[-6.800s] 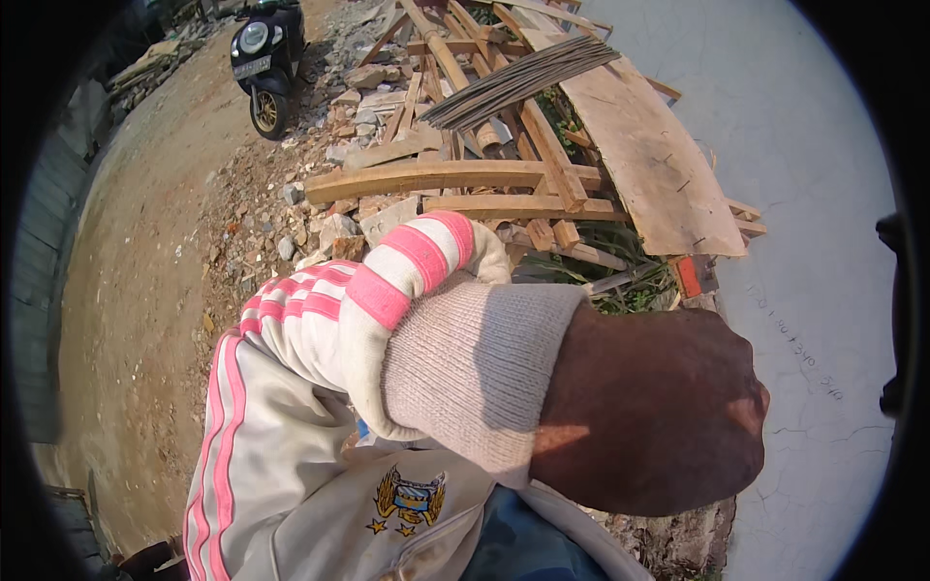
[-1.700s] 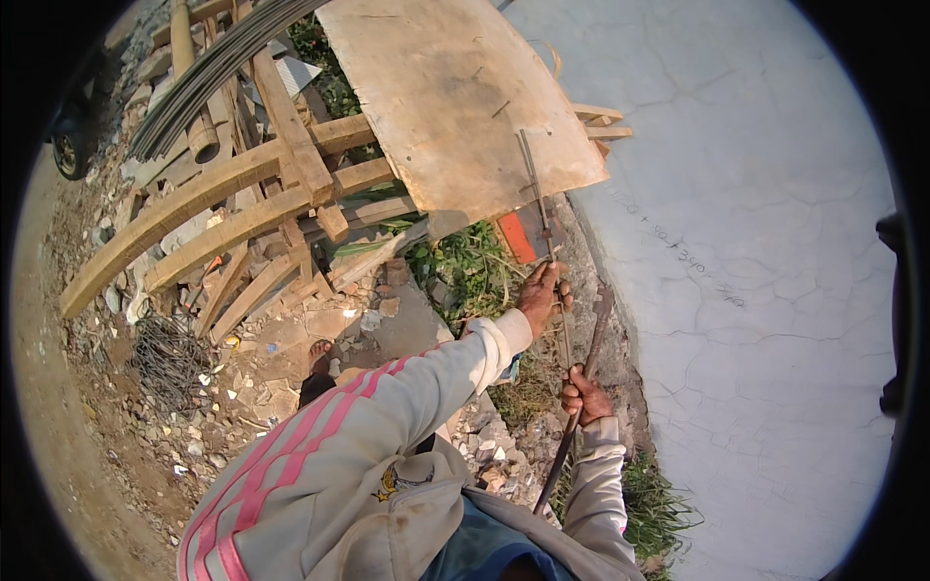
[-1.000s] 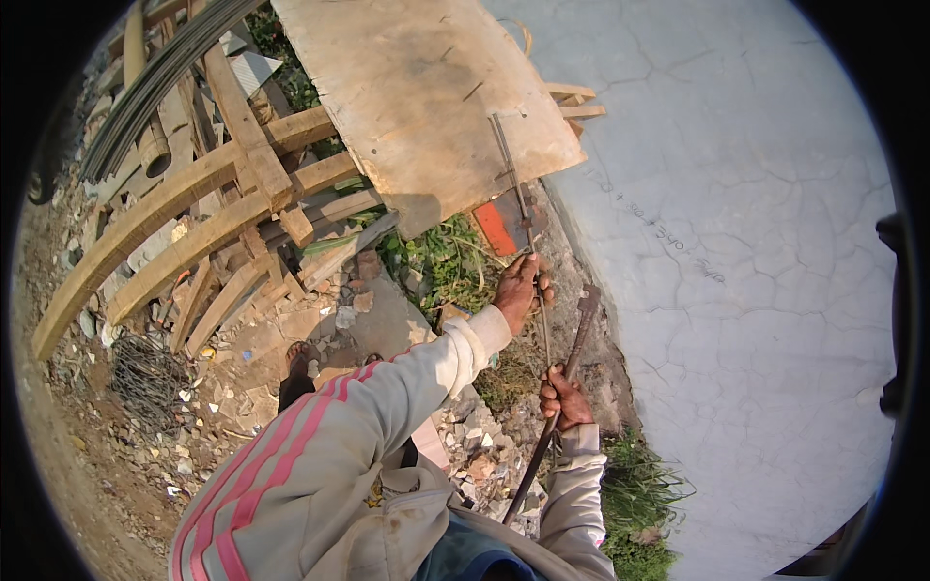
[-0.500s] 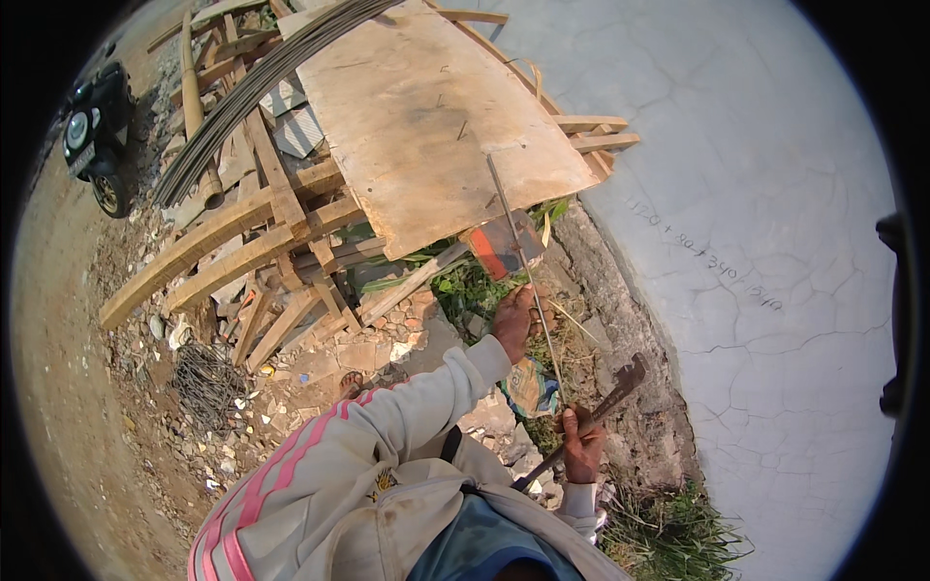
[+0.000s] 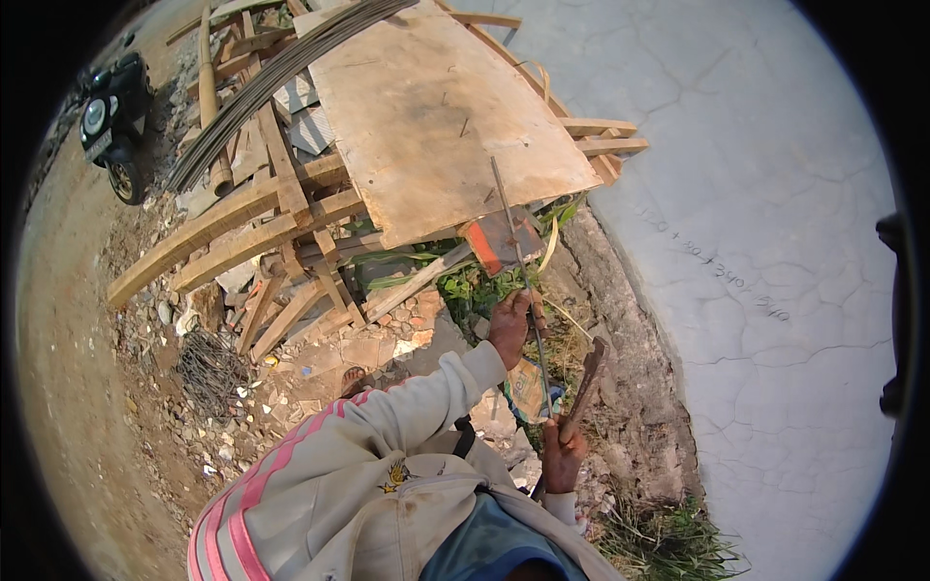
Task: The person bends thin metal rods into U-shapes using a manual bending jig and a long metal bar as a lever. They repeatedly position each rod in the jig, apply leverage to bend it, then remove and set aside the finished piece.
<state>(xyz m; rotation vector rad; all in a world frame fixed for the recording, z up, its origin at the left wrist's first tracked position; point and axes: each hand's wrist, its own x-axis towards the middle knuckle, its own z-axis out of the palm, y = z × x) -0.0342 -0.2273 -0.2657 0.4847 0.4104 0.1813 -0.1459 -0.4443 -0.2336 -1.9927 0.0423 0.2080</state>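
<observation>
My left hand (image 5: 509, 329) is closed around a thin grey steel rod (image 5: 515, 232). The rod's far end reaches over a plywood board (image 5: 436, 107) with several nails standing in it. My right hand (image 5: 562, 455) grips a rusty bending bar (image 5: 585, 387) with a notched head, tilted up beside the wall's foot. The rod's near end meets the right thumb; whether those fingers also pinch it I cannot tell. Below the board's near edge, an orange and grey flat piece (image 5: 496, 244) lies behind the rod.
Stacked timber beams (image 5: 232, 223) stick out left of the board. A bundle of thin rods (image 5: 281, 82) crosses the pile. Tangled wire (image 5: 210, 373) lies on the rubble. A cracked grey wall (image 5: 765, 242) stands at right. A scooter (image 5: 114, 126) is parked far left.
My right hand has moved slightly left, and the bending bar has swung more upright, its head now nearer the rod. The left hand keeps its hold on the rod.
</observation>
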